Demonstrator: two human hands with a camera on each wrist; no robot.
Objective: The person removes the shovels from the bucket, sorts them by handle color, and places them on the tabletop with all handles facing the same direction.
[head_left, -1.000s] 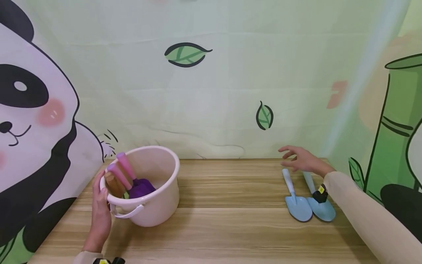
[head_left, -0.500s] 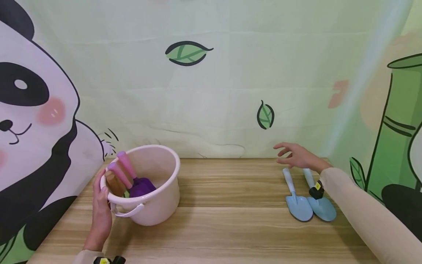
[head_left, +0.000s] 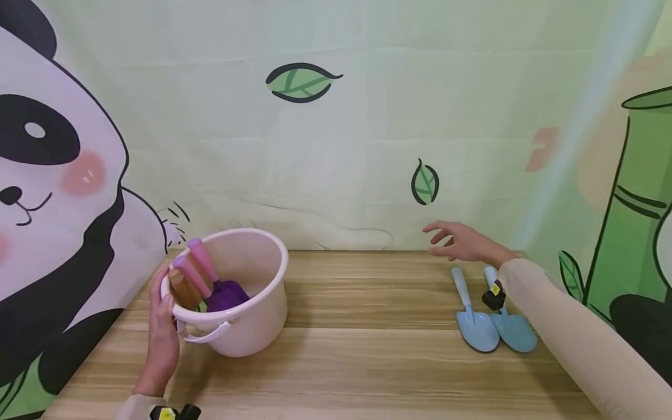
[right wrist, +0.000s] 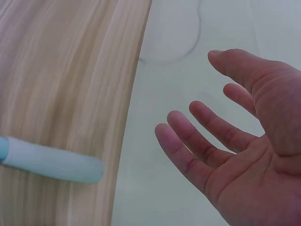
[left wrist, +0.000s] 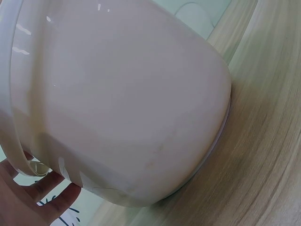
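A pale pink bucket (head_left: pixel 252 326) stands on the left of the wooden table. My left hand (head_left: pixel 164 332) holds it at the left side of its rim; in the left wrist view the fingers (left wrist: pixel 59 202) touch its wall below the rim. Inside lean two toy shovels with pink handles (head_left: pixel 191 277) and purple blades (head_left: pixel 227 296), beside brown handles (head_left: pixel 184 291). To the right, my right hand (head_left: pixel 459 242) hovers in the air with spread, bent fingers and nothing in them. Just below it lie two blue toy shovels, the left one (head_left: pixel 476 331) beside the right one (head_left: pixel 517 333).
A fabric backdrop (head_left: pixel 341 146) printed with leaves and pandas rises behind the table (head_left: pixel 362 361) and along both sides. The bucket's white carry handle (head_left: pixel 207 335) hangs down at its front. Between the bucket and the blue shovels lies bare wood.
My right hand has drifted left and slightly up, away from above the blue shovels' handles. The left hand and the bucket stay in place.
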